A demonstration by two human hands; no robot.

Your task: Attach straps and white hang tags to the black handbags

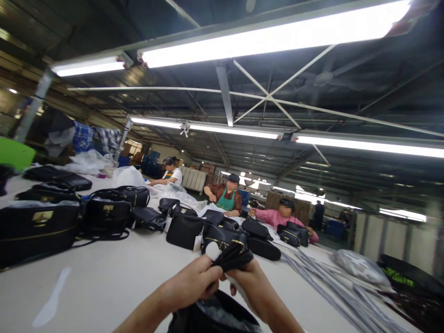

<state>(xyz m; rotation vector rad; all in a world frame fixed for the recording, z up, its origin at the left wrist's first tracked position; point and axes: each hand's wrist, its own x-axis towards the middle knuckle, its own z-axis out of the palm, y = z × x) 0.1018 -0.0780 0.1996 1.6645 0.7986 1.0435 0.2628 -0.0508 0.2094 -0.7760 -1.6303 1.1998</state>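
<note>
Just above an open black bag (215, 317) at the bottom centre, my two hands meet at a bundle of black straps (233, 257). My left hand (192, 280) is closed on the bundle from the left, with a white rounded piece (213, 250) at its fingertips. On the right side my right hand (251, 284) is closed round the same straps, and a white strip runs down beside its palm. Clear plastic shows inside the bag's opening.
Black handbags (40, 222) stand at the left and more (185, 229) across the middle of the white table (114, 282). A white flat piece (52, 298) lies front left. Grey strips (333, 289) and a plastic bundle (360, 266) lie right. Three people work across the table.
</note>
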